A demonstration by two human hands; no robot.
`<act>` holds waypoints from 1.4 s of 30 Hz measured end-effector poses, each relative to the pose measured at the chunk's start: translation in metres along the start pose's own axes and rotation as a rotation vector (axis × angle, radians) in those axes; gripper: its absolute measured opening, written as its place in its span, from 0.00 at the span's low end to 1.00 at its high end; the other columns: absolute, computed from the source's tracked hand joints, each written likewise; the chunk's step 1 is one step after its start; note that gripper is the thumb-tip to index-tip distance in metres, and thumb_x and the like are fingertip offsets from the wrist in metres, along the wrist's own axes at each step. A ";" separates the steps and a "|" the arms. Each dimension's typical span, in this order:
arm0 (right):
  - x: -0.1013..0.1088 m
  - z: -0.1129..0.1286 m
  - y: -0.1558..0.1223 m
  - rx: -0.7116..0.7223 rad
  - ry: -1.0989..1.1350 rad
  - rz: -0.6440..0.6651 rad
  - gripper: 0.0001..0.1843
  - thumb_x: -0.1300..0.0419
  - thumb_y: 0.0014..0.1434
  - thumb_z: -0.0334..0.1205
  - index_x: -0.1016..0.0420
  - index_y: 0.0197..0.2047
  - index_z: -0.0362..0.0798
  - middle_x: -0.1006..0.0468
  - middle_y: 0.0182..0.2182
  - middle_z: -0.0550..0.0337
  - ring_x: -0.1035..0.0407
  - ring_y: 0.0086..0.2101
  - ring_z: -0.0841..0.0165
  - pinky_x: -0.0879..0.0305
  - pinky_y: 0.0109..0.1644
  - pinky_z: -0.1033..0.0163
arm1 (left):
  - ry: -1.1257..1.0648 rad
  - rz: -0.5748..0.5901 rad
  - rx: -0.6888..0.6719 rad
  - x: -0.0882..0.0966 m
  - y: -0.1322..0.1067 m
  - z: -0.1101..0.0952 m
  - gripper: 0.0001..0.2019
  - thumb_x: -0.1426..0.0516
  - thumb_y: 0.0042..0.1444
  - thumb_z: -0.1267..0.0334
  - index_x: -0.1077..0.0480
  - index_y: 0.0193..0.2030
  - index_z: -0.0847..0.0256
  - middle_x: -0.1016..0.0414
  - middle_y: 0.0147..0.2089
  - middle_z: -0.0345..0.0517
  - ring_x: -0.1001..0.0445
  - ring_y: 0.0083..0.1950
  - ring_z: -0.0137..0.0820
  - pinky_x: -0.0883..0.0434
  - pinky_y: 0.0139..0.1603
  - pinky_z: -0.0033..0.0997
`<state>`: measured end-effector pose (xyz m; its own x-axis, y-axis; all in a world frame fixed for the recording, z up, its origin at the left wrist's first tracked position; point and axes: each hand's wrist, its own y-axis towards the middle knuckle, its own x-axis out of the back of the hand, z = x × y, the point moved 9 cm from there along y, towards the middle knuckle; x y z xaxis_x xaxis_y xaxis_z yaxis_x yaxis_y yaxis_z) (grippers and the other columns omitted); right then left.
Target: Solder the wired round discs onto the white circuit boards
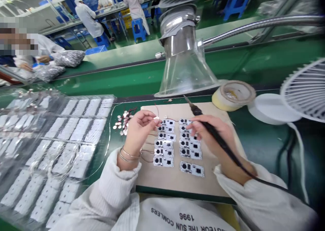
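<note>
Twelve small circuit boards (164,152) lie in two columns on a tan board (175,182); the left hand (138,131) pinches a tiny pale part (156,118) (too small to name) between thumb and fingertips, just above them; the right hand (208,131) is closed around a soldering iron (220,141), tip raised.

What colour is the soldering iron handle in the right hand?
Black: the handle of the soldering iron shows best in the head view.

A bare strip of beige board (172,180) runs between the two columns of white circuit boards (164,153). Beyond it stand a transparent conical fume hood (185,71) and a cream tape roll (233,95); a clear plastic tray (56,149) flanks the left.
</note>
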<state>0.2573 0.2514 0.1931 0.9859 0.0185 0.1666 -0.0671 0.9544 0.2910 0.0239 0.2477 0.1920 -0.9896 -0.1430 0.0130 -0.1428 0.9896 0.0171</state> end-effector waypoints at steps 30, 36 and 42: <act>0.000 0.003 -0.005 -0.032 0.148 -0.120 0.11 0.32 0.52 0.38 0.31 0.34 0.51 0.24 0.30 0.64 0.26 0.31 0.69 0.28 0.33 0.64 | -0.002 0.346 0.070 -0.084 -0.021 0.017 0.08 0.36 0.53 0.60 0.28 0.37 0.60 0.24 0.31 0.42 0.24 0.33 0.28 0.26 0.35 0.28; 0.001 -0.003 -0.006 -0.054 0.203 -0.153 0.12 0.31 0.51 0.37 0.31 0.36 0.51 0.23 0.31 0.64 0.25 0.33 0.69 0.28 0.36 0.63 | 0.020 0.324 0.062 -0.084 -0.020 0.013 0.09 0.37 0.55 0.57 0.26 0.33 0.60 0.24 0.25 0.41 0.26 0.27 0.26 0.27 0.30 0.26; 0.003 -0.001 -0.005 -0.054 0.212 -0.181 0.13 0.30 0.51 0.37 0.31 0.35 0.51 0.23 0.30 0.65 0.26 0.31 0.70 0.28 0.36 0.64 | -0.050 0.322 0.073 -0.083 -0.021 0.012 0.10 0.41 0.59 0.55 0.26 0.37 0.60 0.23 0.29 0.42 0.25 0.29 0.27 0.26 0.31 0.27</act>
<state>0.2607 0.2468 0.1915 0.9916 -0.0968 -0.0858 0.1153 0.9624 0.2460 0.1090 0.2385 0.1785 -0.9834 0.1761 -0.0428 0.1782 0.9826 -0.0520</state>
